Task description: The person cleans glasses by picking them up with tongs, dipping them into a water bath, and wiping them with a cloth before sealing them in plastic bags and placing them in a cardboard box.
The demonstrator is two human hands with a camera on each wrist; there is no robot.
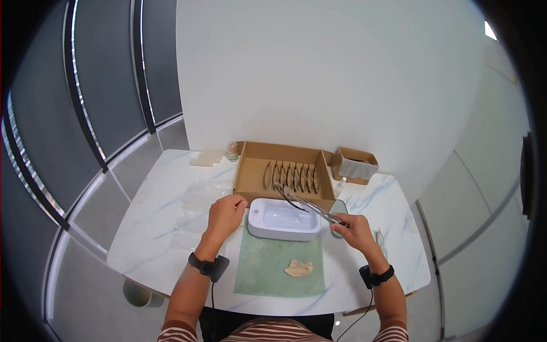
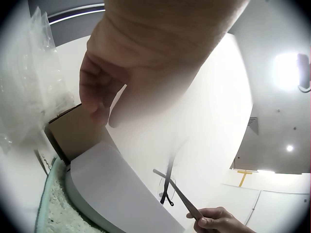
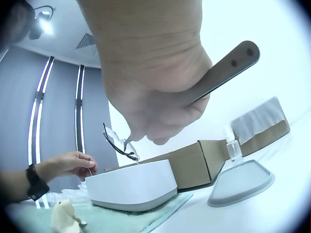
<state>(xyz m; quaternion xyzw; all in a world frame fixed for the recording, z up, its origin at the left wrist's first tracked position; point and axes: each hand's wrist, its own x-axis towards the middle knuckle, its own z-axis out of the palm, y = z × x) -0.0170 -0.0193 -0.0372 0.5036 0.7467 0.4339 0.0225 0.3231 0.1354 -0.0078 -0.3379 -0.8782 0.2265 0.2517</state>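
room: over mat (image 1: 261,276), left of cloth (image 1: 299,268) | block: carton (image 1: 323,203) behind basin (image 1: 285,232)

I count one pair of tongs (image 1: 320,212) in my right fingers (image 1: 341,229) and one pair of glasses (image 3: 115,146) at its tips. Beyond my fingers are two boxes: one bigger box (image 1: 248,178) with what look like eight dark frames (image 1: 296,178), one smaller box (image 1: 338,163). Between my left fingers (image 1: 238,203) and right fingers sits one white basin (image 1: 285,233). Nearer me lie one green mat (image 1: 256,273) and one cloth (image 1: 299,268); past my right fingers, one bottle (image 1: 341,185); past my left, one jar (image 1: 232,152)
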